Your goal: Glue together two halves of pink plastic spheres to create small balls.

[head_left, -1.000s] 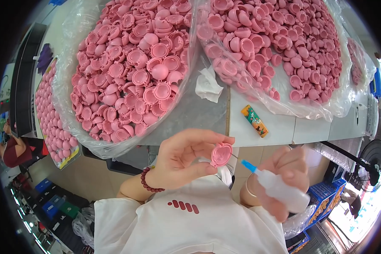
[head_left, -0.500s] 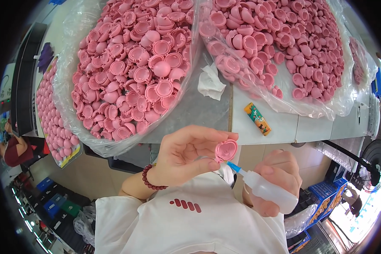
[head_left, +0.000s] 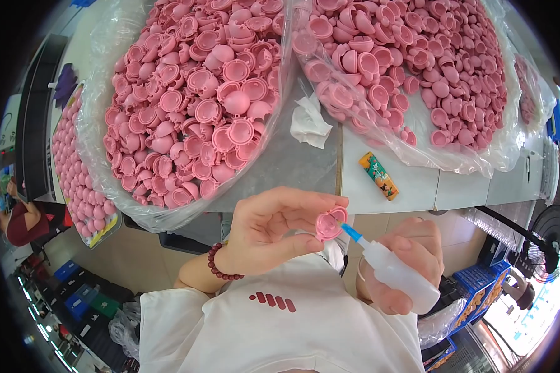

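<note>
- The left hand point(head_left: 274, 230) pinches a small pink cup-shaped part point(head_left: 328, 225) between thumb and fingertips, just below the worktop point(head_left: 410, 186) edge.
- The right hand point(head_left: 404, 264) grips a white squeeze bottle point(head_left: 395, 273); its blue nozzle tip touches the part.
- On the worktop above, clear bags point(head_left: 115, 124) hold heaps of pink parts.

Pink shell point(head_left: 327, 225), blue-tipped white bottle point(head_left: 397, 275), dark red bead bracelet point(head_left: 218, 263)
</note>
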